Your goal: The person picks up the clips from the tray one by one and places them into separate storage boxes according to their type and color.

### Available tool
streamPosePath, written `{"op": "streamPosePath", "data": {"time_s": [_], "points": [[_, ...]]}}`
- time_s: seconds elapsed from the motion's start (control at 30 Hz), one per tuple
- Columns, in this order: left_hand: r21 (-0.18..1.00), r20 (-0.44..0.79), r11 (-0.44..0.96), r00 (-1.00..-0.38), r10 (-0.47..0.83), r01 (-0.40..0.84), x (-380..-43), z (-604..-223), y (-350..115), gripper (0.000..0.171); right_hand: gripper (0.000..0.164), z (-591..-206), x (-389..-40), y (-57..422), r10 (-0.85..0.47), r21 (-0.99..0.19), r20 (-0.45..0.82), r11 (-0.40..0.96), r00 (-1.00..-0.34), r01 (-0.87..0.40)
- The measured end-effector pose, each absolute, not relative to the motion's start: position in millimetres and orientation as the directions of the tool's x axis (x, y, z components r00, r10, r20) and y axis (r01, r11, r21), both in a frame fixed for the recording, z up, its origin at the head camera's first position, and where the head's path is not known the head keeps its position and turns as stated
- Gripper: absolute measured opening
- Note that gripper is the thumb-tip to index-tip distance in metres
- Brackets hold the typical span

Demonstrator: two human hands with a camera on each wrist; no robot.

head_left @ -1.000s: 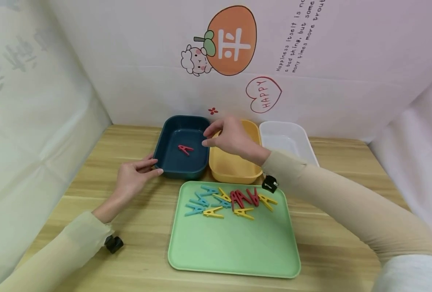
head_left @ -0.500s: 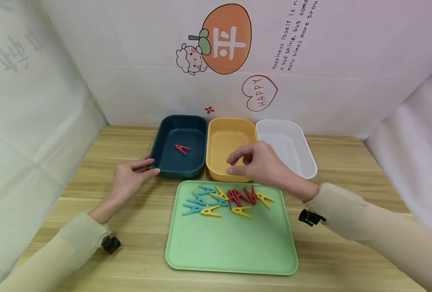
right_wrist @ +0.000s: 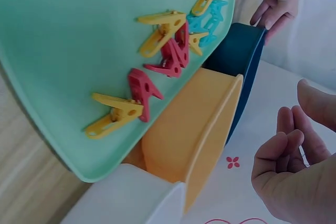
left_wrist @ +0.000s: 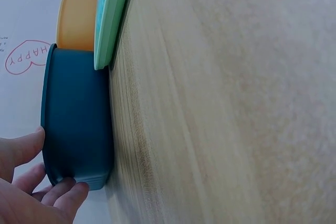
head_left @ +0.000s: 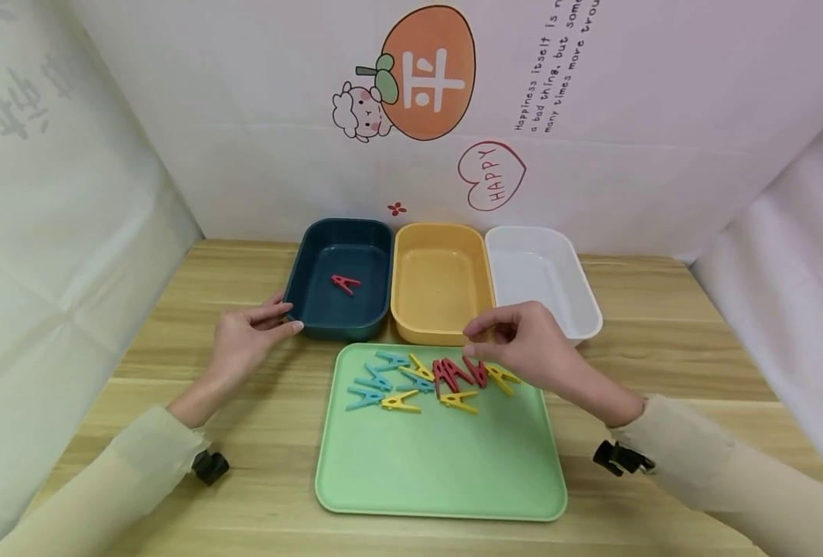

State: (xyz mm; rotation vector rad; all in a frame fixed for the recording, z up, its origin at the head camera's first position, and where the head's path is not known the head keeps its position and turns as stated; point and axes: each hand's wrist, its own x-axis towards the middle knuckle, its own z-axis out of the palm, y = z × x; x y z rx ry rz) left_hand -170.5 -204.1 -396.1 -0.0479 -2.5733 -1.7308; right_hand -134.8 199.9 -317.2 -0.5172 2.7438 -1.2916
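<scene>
My left hand (head_left: 247,336) holds the near left corner of a dark blue box (head_left: 340,328), its thumb and fingers on either side of that corner. Inside the box lies one red clothespin (head_left: 345,284). My right hand (head_left: 530,344) hovers over the far right edge of a green tray (head_left: 439,472), holding nothing. Its fingers are loosely bent, and the thumb stands apart from them in the right wrist view. Close to its fingertips are a red clothespin (head_left: 476,373) and a yellow clothespin (head_left: 503,378). More red, yellow and blue clothespins (head_left: 375,379) lie on the tray's far half.
To the right of the dark blue box stand a yellow box (head_left: 442,286) and a white box (head_left: 544,275), side by side in a row behind the tray. A white printed cloth (head_left: 279,178) rises behind them. All rest on a wooden table (head_left: 265,464).
My right hand has moved from above the dark blue and yellow boxes to the right and nearer, over the tray's far edge. My left hand has stayed at the box corner.
</scene>
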Motion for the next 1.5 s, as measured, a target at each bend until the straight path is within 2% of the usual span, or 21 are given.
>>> {"op": "streamPosePath", "data": {"time_s": [0.7,1.0,1.3,1.5], "points": [[0.925,0.056,0.377,-0.998,-0.009,0.049,-172,-397,-204,0.046,0.017,-348,-109,236,-0.193,-0.794,0.064,0.584,-0.979,-0.167],[0.926,0.056,0.375,-0.998,-0.002,0.051,-168,-398,-204,0.046,0.023,-371,-100,239,-0.196,-0.831,-0.001,0.546,-0.981,-0.109],[0.925,0.065,0.375,-0.998,-0.008,0.057,-170,-396,-204,0.044,0.020,-386,-98,231,-0.218,-0.823,-0.003,0.555,-0.976,-0.121],[0.928,0.061,0.367,-0.998,-0.008,0.054,-170,-396,-203,0.044,0.030,-391,-98,221,-0.255,-0.799,-0.028,0.587,-0.967,-0.132]]}}
